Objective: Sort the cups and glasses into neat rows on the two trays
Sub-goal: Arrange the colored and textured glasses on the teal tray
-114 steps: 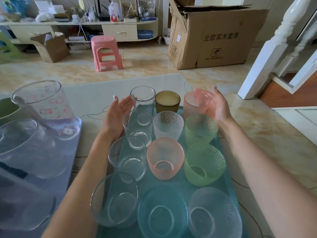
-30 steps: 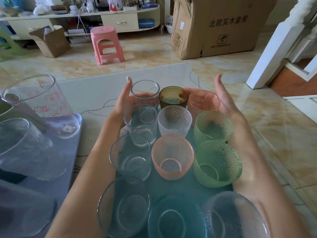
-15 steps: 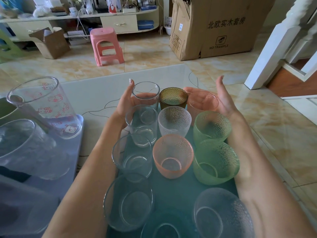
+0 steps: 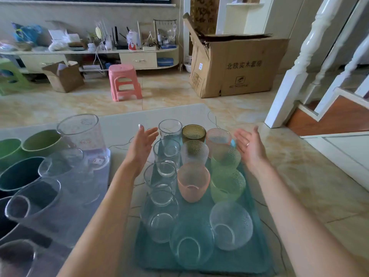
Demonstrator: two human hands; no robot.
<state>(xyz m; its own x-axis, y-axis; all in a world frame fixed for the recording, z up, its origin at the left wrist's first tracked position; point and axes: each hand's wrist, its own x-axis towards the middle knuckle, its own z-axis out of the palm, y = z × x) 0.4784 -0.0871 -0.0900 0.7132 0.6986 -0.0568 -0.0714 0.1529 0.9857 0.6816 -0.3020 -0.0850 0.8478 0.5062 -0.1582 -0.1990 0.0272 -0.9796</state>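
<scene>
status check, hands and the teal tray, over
Left hand open, right hand open, neither grip on a glass. Teal tray holds glasses in three rows, flanked by both hands. Nothing between hands and glasses.

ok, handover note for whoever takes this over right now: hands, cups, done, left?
Left hand: open, holding nothing, beside the far left of the teal tray.
Right hand: open, holding nothing, beside the far right of that tray.
Teal tray: glasses in three rows running away from the person; clear glass, amber glass and pink glass at the far end.
Grey tray: on the left, tall printed cup at its far end, clear cups nearer.
Done: teal tray looks lined up.
Left: check the grey tray's rows; its near part runs out of view.
</scene>
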